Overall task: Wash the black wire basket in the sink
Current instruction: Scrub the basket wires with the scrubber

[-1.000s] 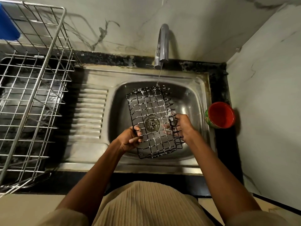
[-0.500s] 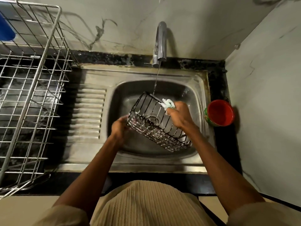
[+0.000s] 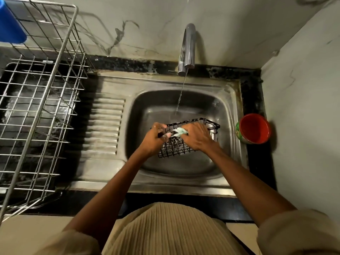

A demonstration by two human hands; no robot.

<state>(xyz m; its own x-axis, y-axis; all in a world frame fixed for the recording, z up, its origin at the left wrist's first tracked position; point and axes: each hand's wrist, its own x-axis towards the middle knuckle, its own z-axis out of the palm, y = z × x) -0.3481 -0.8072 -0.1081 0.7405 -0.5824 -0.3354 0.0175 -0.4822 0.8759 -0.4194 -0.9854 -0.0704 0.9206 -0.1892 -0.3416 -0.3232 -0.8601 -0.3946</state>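
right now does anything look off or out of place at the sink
Mostly normal. The tap runs, but its stream lands in the sink behind the basket, not on it. The counter edge behind the sink looks stained.

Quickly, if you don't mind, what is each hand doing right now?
Left hand: grips the black wire basket at its left end.
Right hand: fingers curled round a pale scrub pad, pressed against the basket.

Black wire basket [image 3: 185,144] matt-coated metal; sink [image 3: 228,162] dull scuffed steel; faucet [image 3: 188,46] glossy chrome.
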